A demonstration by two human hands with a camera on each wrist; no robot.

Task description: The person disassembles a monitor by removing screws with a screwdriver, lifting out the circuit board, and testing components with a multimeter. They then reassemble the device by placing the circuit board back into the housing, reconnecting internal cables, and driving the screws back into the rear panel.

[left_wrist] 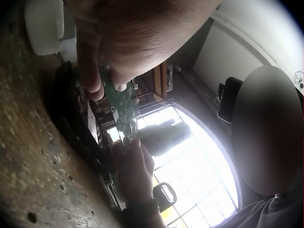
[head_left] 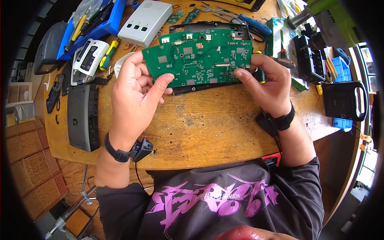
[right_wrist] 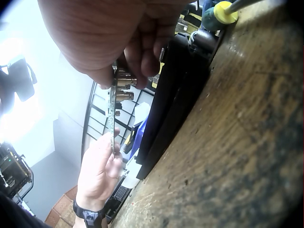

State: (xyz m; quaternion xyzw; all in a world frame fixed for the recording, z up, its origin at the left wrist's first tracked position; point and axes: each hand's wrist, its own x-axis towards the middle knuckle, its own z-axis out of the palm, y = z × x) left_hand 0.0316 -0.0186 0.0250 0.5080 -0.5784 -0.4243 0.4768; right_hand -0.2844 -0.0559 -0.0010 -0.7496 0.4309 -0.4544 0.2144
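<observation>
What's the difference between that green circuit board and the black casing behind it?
The circuit board is green, while the casing is black. Seen edge-on, the circuit board is thin; the casing is far thicker. The circuit board is held up between the left hand and right hand, whereas the casing rests on the wooden table.

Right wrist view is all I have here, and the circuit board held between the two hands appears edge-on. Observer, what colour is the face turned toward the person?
Observer: Green; the head view shows that face of the circuit board.
Operator: Anything white mounted on it?
Observer: Yes, white connectors sit along the side away from the person.
Operator: And the front of the shirt?
Observer: Purple lettering runs across the dark shirt.
</observation>
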